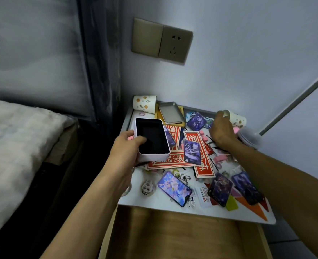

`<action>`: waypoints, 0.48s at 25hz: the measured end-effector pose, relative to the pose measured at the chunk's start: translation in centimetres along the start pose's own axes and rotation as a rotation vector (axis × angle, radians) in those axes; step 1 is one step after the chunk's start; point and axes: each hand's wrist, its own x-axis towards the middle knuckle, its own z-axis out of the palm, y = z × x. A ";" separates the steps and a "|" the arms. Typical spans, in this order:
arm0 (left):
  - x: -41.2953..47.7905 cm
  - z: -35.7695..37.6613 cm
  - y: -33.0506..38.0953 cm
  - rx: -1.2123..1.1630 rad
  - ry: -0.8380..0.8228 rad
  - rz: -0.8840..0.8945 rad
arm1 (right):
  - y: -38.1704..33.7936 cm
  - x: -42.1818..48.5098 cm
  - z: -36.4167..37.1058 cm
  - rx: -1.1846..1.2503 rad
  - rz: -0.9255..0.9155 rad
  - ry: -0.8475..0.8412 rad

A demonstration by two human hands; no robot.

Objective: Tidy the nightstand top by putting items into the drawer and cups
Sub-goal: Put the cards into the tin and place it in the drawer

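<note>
Leftmost is the bed point(14, 146), which plays no part here. Next to it the left hand point(125, 146) grasps an open pale box point(151, 139) with a dark lining, thumb over the near rim, holding it tilted above the left edge of the surface point(132, 200). At the far left corner a patterned cup point(145, 103) lies on its side, and just right of it sits a metal tin point(170, 112). Across the middle, red paper strips point(199, 150) overlap with purple picture cards point(191, 152), pink clips point(220, 158) and hairpins, while a glossy keychain card point(174, 188) lies nearer. On the far right the right hand point(222, 130) curls its fingers round the mouth of a second cup point(237, 120), which is also tipped over. Near and below, the drawer point(173, 234) stands pulled out and looks bare inside.

The tidying seems barely begun: neither cup is upright, nothing visible has gone into the drawer, and almost everything is left to sort
</note>
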 end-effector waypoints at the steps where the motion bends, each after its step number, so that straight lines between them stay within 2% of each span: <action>1: 0.0 -0.2 0.1 0.002 0.009 0.008 | -0.2 0.4 -0.1 0.068 0.029 0.035; 4: 0.4 -0.8 0.2 0.001 0.022 0.018 | -1.4 1.8 -0.8 0.265 0.125 0.064; 7: 0.9 -1.1 0.1 0.002 0.037 0.027 | -2.5 2.9 -1.1 0.390 0.149 -0.066; 12: 1.1 -1.2 0.0 -0.021 0.040 0.029 | -2.8 4.0 1.0 0.399 0.180 -0.295</action>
